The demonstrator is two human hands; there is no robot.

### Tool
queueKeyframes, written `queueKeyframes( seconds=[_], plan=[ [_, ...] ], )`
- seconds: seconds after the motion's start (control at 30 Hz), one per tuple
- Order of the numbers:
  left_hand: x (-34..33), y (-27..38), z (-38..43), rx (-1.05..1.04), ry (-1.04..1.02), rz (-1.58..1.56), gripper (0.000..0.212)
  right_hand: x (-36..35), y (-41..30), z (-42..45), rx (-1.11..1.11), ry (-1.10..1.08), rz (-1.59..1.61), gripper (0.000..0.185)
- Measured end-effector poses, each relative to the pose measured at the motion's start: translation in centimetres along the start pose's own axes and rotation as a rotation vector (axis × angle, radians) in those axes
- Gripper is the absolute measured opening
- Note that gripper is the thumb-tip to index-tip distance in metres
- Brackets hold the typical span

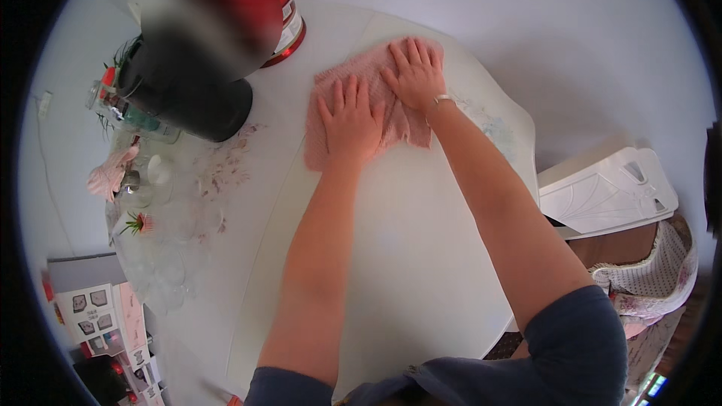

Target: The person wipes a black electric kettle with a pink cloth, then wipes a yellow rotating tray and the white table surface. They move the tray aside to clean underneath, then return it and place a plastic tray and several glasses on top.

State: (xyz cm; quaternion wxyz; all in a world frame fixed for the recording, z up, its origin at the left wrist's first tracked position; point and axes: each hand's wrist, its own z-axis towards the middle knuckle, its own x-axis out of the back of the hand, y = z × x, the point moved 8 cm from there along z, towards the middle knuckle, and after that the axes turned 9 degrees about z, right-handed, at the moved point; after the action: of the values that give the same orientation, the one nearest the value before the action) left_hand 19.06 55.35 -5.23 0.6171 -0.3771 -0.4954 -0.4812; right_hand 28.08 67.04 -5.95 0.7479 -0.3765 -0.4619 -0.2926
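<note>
A pink textured cloth (pixel 399 124) lies spread on the white table (pixel 428 208), its lower edge wrinkled. My left hand (pixel 353 127) rests palm down on the cloth's left part, with the fingers spread. On the upper right part of the cloth, my right hand (pixel 415 76) is also flat, fingers apart, and a light-coloured bracelet circles its wrist. Neither hand grips the cloth; both press or rest on top of it.
A black container (pixel 192 96) and a red-and-white canister (pixel 290 34) stand at the upper left, partly behind a blurred patch. Glass jars, clear glassware and a small potted plant (pixel 138 223) are at the left. A white plastic item (pixel 609 192) stands beyond the right edge.
</note>
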Motion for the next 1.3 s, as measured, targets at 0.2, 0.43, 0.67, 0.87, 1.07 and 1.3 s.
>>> queueKeyframes(
  seconds=[0.2, 0.43, 0.67, 0.87, 1.07, 1.3],
  plan=[
    [-1.5, -2.7, 5.2, 0.073, 0.028, 0.042, 0.052, -2.4, -1.9, 7.4, 0.1, -0.076, -0.027, 0.058],
    [-2.4, -4.4, 6.8, 0.131, 0.099, 0.01, 0.052, -5.8, -7.0, 11.1, 0.316, -0.134, -0.096, 0.049],
    [-2.0, -3.4, 6.6, 0.097, -0.076, -0.027, 0.055, -4.1, -3.1, 10.0, 0.063, -0.075, 0.034, 0.051],
    [-1.1, 2.7, 3.8, -0.045, -0.111, -0.006, 0.056, -0.4, 2.5, 4.9, -0.044, -0.048, 0.017, 0.056],
    [-0.5, 9.1, 0.9, -0.162, -0.085, -0.071, 0.056, 3.2, 8.0, -0.6, -0.164, 0.006, -0.069, 0.056],
    [1.6, 14.9, -6.3, -0.343, -0.09, -0.119, 0.056, 8.4, 11.3, -11.6, -0.239, 0.064, -0.102, 0.056]
  ],
)
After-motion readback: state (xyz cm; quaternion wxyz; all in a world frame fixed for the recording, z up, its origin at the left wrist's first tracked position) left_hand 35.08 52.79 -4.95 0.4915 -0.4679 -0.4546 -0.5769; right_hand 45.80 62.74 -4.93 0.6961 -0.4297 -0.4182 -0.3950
